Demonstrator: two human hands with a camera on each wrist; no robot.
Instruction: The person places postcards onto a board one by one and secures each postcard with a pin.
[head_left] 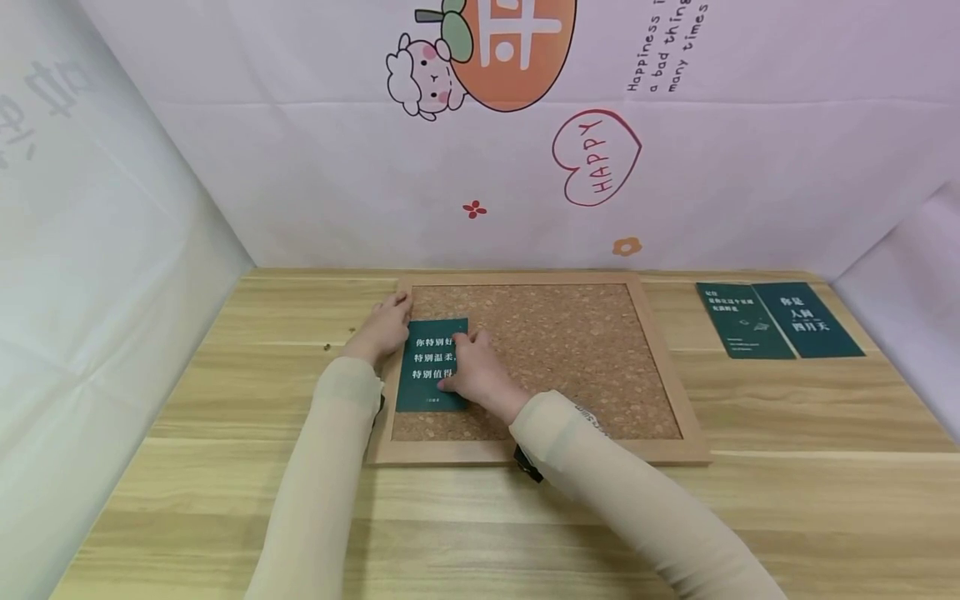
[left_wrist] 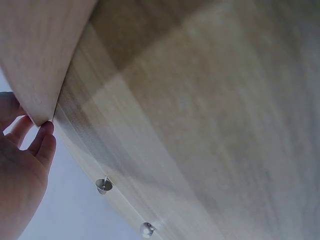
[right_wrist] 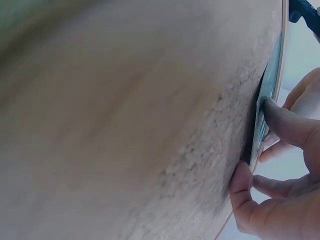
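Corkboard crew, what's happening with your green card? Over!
Left grip holding the corkboard near its far left corner. Right grip holding the green card by its right side. Two thumbtacks off left, seemingly not in the way.

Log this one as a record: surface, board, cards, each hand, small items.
Surface: wooden table
Board: wood-framed cork board, lying flat
Left hand: holding the board's far left corner
Right hand: gripping a green card over the board's left side
Other cards: two, side by side, right of the board
Small items: two metal pieces, left of the board
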